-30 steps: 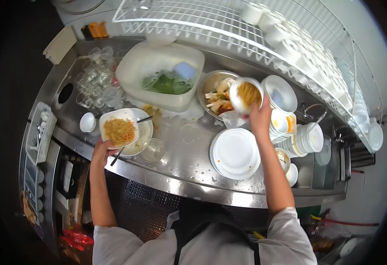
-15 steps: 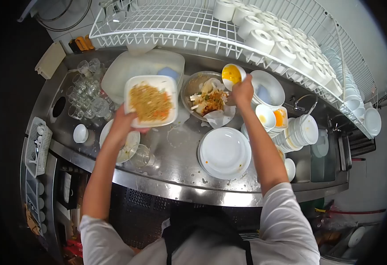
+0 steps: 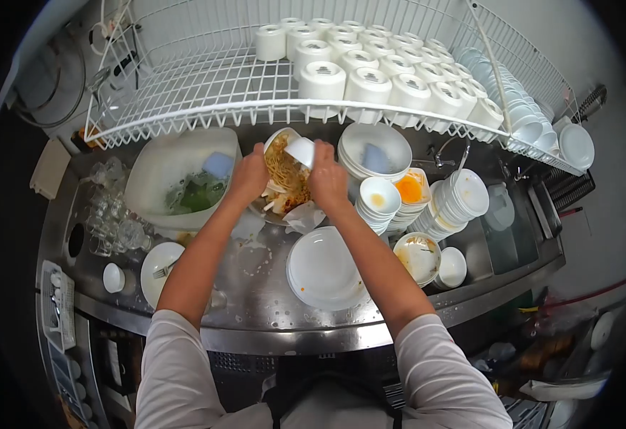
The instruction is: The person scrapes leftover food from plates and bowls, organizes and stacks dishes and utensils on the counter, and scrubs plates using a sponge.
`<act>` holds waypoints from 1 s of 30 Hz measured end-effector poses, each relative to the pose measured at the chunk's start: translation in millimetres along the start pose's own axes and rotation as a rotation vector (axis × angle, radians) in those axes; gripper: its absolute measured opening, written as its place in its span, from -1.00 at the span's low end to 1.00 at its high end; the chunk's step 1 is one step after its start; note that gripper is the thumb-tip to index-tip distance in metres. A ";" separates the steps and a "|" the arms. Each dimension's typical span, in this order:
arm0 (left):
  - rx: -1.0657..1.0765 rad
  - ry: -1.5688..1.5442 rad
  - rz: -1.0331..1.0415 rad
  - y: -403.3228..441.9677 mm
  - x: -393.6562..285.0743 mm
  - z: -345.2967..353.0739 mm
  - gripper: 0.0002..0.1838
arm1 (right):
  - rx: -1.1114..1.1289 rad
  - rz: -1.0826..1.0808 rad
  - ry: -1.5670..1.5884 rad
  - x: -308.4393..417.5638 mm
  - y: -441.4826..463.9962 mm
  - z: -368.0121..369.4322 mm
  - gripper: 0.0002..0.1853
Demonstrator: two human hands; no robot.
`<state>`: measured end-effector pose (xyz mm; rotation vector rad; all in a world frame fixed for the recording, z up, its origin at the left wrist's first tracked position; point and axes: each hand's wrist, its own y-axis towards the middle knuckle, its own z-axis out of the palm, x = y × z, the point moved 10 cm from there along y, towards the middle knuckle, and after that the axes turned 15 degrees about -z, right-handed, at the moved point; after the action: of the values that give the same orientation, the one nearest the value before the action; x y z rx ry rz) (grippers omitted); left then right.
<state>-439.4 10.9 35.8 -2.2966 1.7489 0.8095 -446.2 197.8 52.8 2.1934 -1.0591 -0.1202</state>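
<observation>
My left hand (image 3: 250, 175) grips a white square dish (image 3: 278, 136), tilted steeply with its noodles (image 3: 281, 166) sliding down. Below it is a metal bowl (image 3: 261, 211) of food scraps and crumpled paper, its rim largely covered. In my right hand (image 3: 328, 179) is a small white bowl (image 3: 301, 151), tipped against the noodles at the dish's mouth; its inside is hidden. A stack of white plates (image 3: 320, 268) stands on the steel counter just below my right forearm. Left of my left forearm lies a white plate (image 3: 154, 275) with a fork on it.
A plastic tub (image 3: 141, 189) with greenish soapy water and a blue sponge sits left, beside several glasses (image 3: 109, 214). Stacked bowls (image 3: 378, 204) and plates (image 3: 459, 200) stand right, near the sink (image 3: 516, 243). Overhead, a wire rack (image 3: 205, 111) holds upturned white cups (image 3: 322, 80).
My left hand has carried the noodle dish rightward over the metal bowl and tipped it. My right hand has brought the small bowl in against the noodles. The camera view has shifted.
</observation>
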 end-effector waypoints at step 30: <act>0.577 -0.736 -0.199 19.6 20.5 44.6 -0.34 | 0.107 -0.335 0.162 13.9 33.3 38.6 -0.44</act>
<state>-468.5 6.2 -8.1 -1.4913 1.1882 0.8223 -472.7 152.5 46.9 2.4164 -0.6171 -0.0345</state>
